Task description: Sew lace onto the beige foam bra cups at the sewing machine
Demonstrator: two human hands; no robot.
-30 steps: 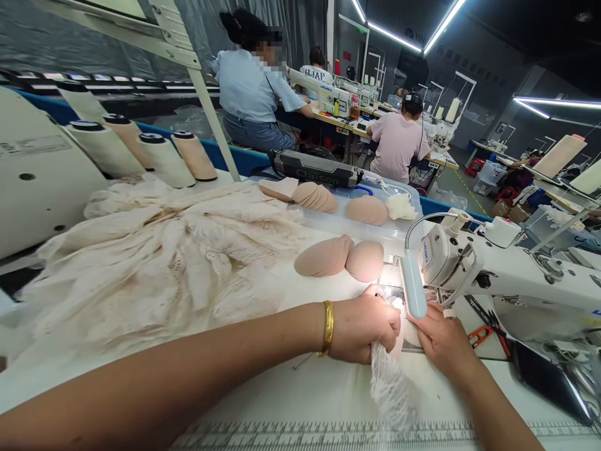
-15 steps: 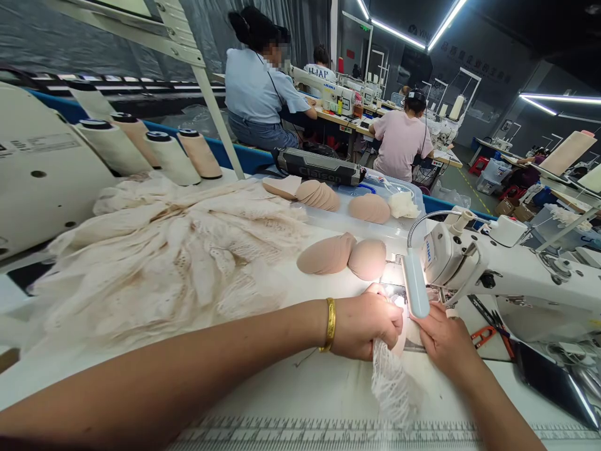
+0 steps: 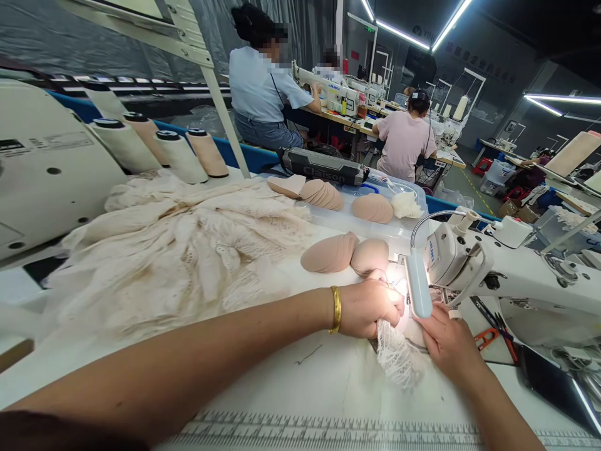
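My left hand, with a gold bangle on its wrist, is closed around white lace fabric beside the needle area of a white sewing machine. Loose lace hangs from under the fist onto the table. My right hand lies flat with fingers stretched out at the needle area, touching a pale piece of fabric. A small lamp lights this spot and covers some fingertips and the needle. Beyond my left hand rest a stack of beige bra cups and a smaller cup stack.
Cream lace fabric is heaped at the left, before thread cones. A plastic tray holds more cups. Orange thread snips and a phone lie right. A ruler strip runs along the front. Co-workers sit beyond.
My left hand has shifted slightly forward, and the hanging lace has drawn up toward the machine. My right hand stays at about the same place. The view has moved a little.
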